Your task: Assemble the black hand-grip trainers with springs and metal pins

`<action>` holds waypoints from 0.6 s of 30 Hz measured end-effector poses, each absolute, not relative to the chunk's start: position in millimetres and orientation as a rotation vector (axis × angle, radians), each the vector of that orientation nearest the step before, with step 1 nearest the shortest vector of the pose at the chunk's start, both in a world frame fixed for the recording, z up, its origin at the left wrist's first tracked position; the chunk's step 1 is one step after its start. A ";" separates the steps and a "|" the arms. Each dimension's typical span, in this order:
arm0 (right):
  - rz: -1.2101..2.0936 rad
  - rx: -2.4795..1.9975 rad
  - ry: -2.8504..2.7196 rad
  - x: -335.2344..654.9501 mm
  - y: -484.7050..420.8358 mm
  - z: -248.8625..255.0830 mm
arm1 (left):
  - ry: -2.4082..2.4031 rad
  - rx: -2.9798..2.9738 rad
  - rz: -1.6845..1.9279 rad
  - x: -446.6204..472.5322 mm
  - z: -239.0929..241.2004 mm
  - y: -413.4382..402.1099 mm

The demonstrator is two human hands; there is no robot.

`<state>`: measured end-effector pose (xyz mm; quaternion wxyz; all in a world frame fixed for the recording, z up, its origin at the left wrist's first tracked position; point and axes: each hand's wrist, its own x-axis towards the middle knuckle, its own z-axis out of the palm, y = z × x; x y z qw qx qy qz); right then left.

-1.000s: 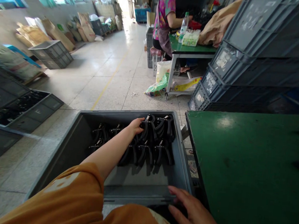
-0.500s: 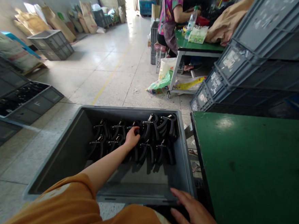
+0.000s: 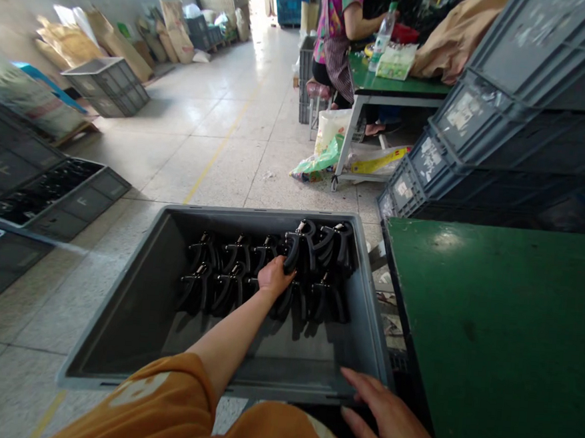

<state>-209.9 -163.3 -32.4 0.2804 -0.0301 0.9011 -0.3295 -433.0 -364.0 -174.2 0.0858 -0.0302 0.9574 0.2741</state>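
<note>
two rows of black parts (image 3: 343, 246) are set in the grey bin (image 3: 303, 350), mid-frame; room is left below them. one is pinched in the left hand's grip (image 3: 274, 276); the right hand (image 3: 389, 416), lower right, is spread, holding nothing.

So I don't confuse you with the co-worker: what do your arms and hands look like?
The left hand and right hand are bare, no gloves visible. A mustard sleeve with a pale print leaves the left forearm bare; a right sleeve isn't clear.
</note>
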 end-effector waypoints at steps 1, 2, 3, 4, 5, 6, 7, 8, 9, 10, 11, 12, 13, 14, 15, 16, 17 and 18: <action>-0.872 -0.088 2.416 -209.8 -163.2 -33.1 | 2.858 -0.082 0.784 -433.1 -172.4 -365.2; -0.865 -0.093 2.417 -210.0 -163.2 -33.5 | 2.861 -0.075 0.757 -433.3 -170.6 -366.1; -0.862 -0.096 2.417 -210.5 -163.2 -33.5 | 2.863 -0.070 0.739 -433.5 -168.7 -366.8; -0.860 -0.099 2.417 -211.2 -163.4 -33.2 | 2.864 -0.068 0.728 -433.6 -167.1 -367.2; -0.859 -0.102 2.416 -211.9 -163.6 -32.5 | 2.864 -0.069 0.726 -433.7 -165.7 -367.3; -0.857 -0.102 2.414 -212.5 -163.9 -31.5 | 2.864 -0.071 0.731 -433.7 -164.8 -367.1; -0.854 -0.102 2.410 -213.1 -164.3 -30.3 | 2.865 -0.077 0.742 -433.6 -164.4 -366.7; -0.849 -0.100 2.406 -213.5 -164.7 -29.0 | 2.867 -0.087 0.758 -433.3 -164.4 -366.1; -0.847 -0.097 2.401 -213.7 -165.1 -27.9 | 2.870 -0.100 0.778 -432.9 -164.9 -365.4; -0.845 -0.092 2.398 -213.7 -165.5 -26.9 | 2.873 -0.117 0.801 -432.4 -165.7 -364.6; -0.845 -0.087 2.395 -213.6 -165.8 -26.3 | 2.878 -0.136 0.825 -431.8 -166.9 -363.8; -0.846 -0.080 2.396 -213.4 -166.0 -26.1 | 2.883 -0.157 0.849 -431.3 -168.2 -362.9; -0.849 -0.074 2.399 -213.2 -166.1 -26.2 | 2.887 -0.179 0.873 -430.7 -169.6 -362.0; -0.854 -0.067 2.404 -213.2 -166.2 -26.7 | 2.890 -0.201 0.898 -430.0 -170.9 -360.9; -0.860 -0.065 2.409 -213.3 -166.2 -27.3 | 2.890 -0.223 0.924 -429.4 -172.1 -359.6; -0.868 -0.062 2.417 -213.6 -166.1 -28.1 | 2.886 -0.243 0.953 -428.7 -173.4 -358.0; -0.876 -0.063 2.421 -214.2 -166.1 -28.9 | 2.880 -0.263 0.982 -428.0 -174.6 -355.8; -0.883 -0.067 2.420 -214.9 -166.0 -29.5 | 2.872 -0.285 1.010 -427.3 -176.0 -353.1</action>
